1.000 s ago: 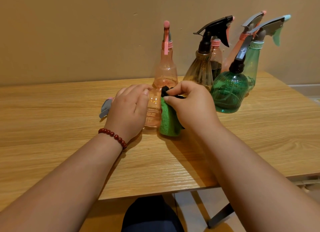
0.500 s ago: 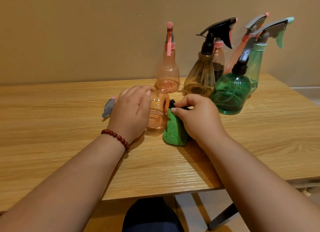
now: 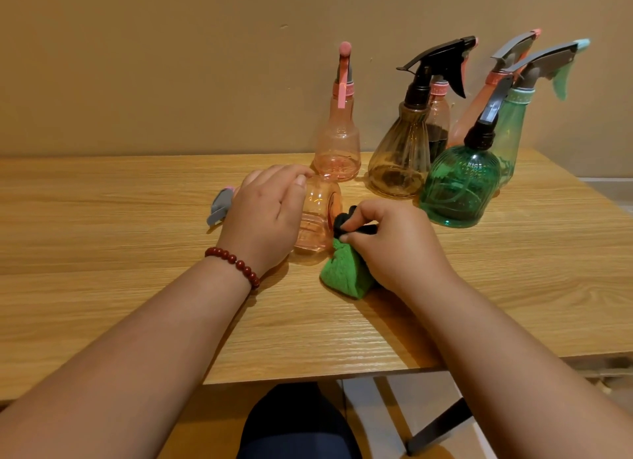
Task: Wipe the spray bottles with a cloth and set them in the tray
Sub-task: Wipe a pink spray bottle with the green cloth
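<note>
A clear pink spray bottle [image 3: 317,219] lies on its side on the wooden table [image 3: 102,253], its grey nozzle [image 3: 219,208] pointing left. My left hand [image 3: 263,219] grips the bottle's upper part from above. My right hand [image 3: 394,243] pinches a green and black cloth [image 3: 346,273] against the bottle's base end. Behind stand several more spray bottles: a pink one [image 3: 339,147], an amber one with a black trigger [image 3: 400,157], a round green one [image 3: 459,184] and a tall green one [image 3: 513,123]. No tray is in view.
A tan wall rises right behind the table. The table's front edge runs just below my forearms, with a dark metal leg [image 3: 438,428] and my knee [image 3: 298,424] under it. Bare wood lies left of the bottles.
The cloth in my right hand has slid from the bottle's side down toward me along its base end. My left hand keeps its grip on the lying bottle.
</note>
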Demonstrator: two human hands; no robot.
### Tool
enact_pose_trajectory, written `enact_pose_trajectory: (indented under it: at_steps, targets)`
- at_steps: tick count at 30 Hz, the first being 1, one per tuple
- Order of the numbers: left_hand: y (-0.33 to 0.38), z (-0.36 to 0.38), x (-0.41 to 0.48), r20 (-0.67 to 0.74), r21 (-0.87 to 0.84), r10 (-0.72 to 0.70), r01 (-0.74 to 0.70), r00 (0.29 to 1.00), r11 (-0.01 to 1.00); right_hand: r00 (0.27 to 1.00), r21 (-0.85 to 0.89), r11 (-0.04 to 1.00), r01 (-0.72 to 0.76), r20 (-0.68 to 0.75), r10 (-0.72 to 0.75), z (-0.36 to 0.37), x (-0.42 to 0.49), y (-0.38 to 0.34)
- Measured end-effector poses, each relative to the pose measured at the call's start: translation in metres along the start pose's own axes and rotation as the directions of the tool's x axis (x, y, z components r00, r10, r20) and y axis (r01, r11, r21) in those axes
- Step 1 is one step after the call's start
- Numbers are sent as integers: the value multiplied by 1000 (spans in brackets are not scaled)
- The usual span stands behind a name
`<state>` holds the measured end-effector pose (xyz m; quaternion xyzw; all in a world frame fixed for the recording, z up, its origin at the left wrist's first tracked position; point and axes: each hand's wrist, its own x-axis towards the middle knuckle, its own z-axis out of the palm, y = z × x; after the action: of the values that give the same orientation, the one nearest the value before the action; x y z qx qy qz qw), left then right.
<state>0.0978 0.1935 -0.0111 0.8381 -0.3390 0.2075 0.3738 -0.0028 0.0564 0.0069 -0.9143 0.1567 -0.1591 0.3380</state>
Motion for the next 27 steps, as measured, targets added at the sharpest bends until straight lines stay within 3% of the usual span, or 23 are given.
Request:
enact_pose_trajectory:
  at_steps: [3, 7, 13, 20, 25, 27]
  targets:
    - [0, -1, -1, -7, -13, -2, 2, 1000, 1000, 996, 45, 998, -36, -75, 39, 4, 11, 3]
    - [-1, -1, -1, -17, -16, -12, 12, 1000, 1000, 985, 299, 952, -67, -134, 111, 6, 18, 1]
    - [-3, 0, -1, -9, 0, -1, 1, 1000, 1000, 991, 439, 898, -34, -102, 87, -5, 2, 1]
    - [-5, -7, -5, -63, -29, 0, -2, 998, 1000, 982, 220, 965, 140, -155, -107, -31, -8, 8]
    - [-4, -11, -6, -48, 26, 9, -7, 999, 1000, 969, -132, 970, 206, 165, -183, -31, -9, 23]
    - [-4, -11, -6, -42, 34, 9, -8, 999, 999, 965, -139, 970, 200, 197, -171, -26, -12, 28]
